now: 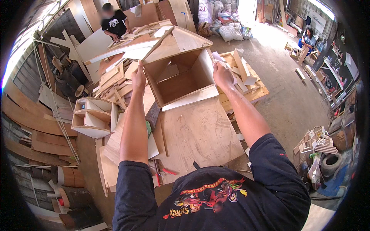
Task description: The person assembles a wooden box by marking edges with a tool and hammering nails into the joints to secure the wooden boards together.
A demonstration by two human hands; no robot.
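A wooden house-shaped box (178, 87) with an open front and a peaked top is held up over the plywood-topped workbench (200, 134). My left hand (138, 79) grips its left side edge, and my right hand (223, 74) grips the right side edge. Both arms are stretched forward. A pale strip (190, 98) runs along the box's lower front. Below my left forearm lie red-handled pliers (169, 171) and a hand saw (153, 119) with a green handle, partly hidden by the arm.
Wood offcuts (115, 79) pile up on the bench's far left. A small shelf unit (94, 117) stands left of the bench. More boards (246, 73) lie on a pallet-like table to the right. One person (114, 24) works at the far left, another (307, 40) sits far right.
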